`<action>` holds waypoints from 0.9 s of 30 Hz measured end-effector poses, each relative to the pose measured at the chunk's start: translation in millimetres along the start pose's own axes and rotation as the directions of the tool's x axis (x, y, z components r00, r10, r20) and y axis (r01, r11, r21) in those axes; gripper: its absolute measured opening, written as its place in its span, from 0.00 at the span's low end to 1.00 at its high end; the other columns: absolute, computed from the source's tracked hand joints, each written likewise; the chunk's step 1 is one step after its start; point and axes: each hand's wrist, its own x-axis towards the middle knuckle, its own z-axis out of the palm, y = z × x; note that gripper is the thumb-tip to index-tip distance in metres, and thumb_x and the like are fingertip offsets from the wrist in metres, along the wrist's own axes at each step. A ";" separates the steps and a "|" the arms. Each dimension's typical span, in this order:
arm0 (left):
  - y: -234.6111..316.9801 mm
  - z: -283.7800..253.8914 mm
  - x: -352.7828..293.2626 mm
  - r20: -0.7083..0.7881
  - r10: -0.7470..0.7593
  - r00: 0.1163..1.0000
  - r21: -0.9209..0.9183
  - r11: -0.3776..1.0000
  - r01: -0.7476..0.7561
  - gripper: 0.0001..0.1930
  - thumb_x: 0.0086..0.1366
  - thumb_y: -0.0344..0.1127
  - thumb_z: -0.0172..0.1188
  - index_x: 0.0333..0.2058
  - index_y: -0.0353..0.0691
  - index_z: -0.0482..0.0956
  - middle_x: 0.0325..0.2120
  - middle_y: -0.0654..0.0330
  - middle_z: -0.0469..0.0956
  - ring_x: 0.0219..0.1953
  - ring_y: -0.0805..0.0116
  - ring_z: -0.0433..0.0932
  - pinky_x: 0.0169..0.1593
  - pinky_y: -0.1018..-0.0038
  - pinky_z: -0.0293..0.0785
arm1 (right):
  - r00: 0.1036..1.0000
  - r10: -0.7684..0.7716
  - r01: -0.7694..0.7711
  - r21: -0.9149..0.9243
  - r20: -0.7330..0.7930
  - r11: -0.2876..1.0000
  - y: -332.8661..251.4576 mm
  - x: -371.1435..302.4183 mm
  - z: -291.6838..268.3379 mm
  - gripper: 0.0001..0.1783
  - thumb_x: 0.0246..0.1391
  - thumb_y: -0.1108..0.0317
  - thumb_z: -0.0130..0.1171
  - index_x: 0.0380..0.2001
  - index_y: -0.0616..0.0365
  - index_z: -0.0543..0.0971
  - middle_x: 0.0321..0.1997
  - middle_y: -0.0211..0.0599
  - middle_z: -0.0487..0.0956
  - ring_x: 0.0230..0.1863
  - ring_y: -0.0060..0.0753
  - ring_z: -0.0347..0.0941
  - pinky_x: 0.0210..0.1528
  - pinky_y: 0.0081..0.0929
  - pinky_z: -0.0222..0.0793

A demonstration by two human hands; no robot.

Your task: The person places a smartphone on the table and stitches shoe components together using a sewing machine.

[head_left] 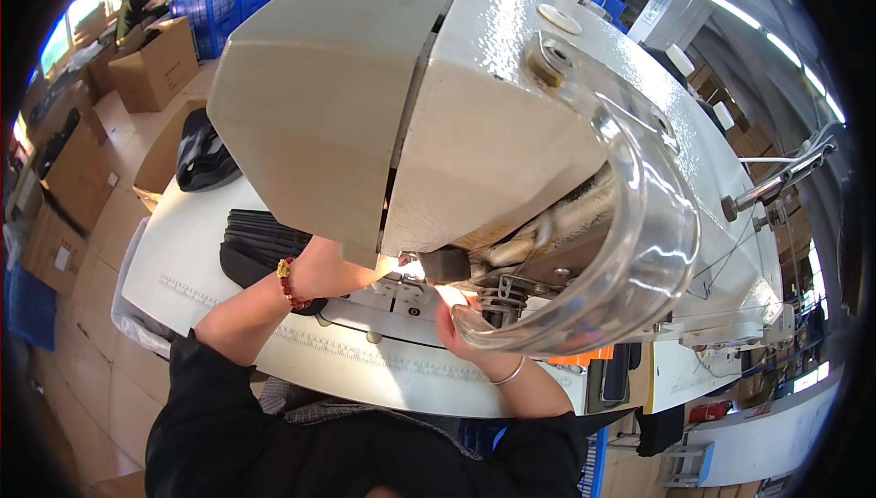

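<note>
A large beige sewing machine [310, 124] fills the middle of the view, its head leaning over the white work table [192, 261]. My left hand [333, 270], with a red beaded bracelet at the wrist, reaches under the head from the left; most of its fingers are hidden there. On the other side of the needle area, my right hand [452, 320] comes up close to the metal plate [397, 295]. A clear curved guard [630, 288] and machine parts cover much of its fingers. What either hand holds, if anything, cannot be made out. Beside my left wrist lies a stack of black pieces [260, 241].
More black pieces [203, 151] rest near the table's far left edge. Cardboard boxes [155, 65] and blue crates [210, 15] stand on the floor beyond, near another person [139, 7]. A dark phone-like slab [617, 372] lies right of my right forearm.
</note>
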 end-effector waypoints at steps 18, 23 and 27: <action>-46.1 -12.9 -1.9 0.047 0.038 0.998 -0.040 0.999 -0.036 0.18 0.60 0.29 0.66 0.49 0.35 0.80 0.46 0.51 0.81 0.48 0.53 0.79 0.52 0.63 0.76 | 0.886 0.432 -0.300 0.505 -0.165 0.809 22.6 54.7 -54.7 0.25 0.49 0.84 0.62 0.53 0.63 0.82 0.42 0.43 0.84 0.35 0.38 0.79 0.41 0.28 0.78; -57.6 -42.5 11.7 -0.016 -0.263 0.965 -0.563 0.800 0.209 0.20 0.58 0.33 0.71 0.48 0.37 0.77 0.54 0.56 0.78 0.55 0.51 0.75 0.63 0.58 0.67 | 0.874 0.421 -0.325 0.354 -0.243 0.877 37.6 65.9 -91.7 0.14 0.52 0.83 0.60 0.42 0.61 0.85 0.38 0.42 0.84 0.33 0.41 0.79 0.36 0.31 0.76; -48.0 -101.7 0.2 -0.118 0.061 0.991 0.169 0.985 -0.040 0.21 0.53 0.34 0.76 0.40 0.42 0.72 0.48 0.59 0.79 0.54 0.56 0.74 0.67 0.53 0.58 | 0.798 0.539 -0.437 0.358 -0.270 0.825 54.4 57.4 -135.0 0.10 0.56 0.83 0.53 0.37 0.68 0.83 0.34 0.46 0.84 0.33 0.47 0.80 0.41 0.39 0.76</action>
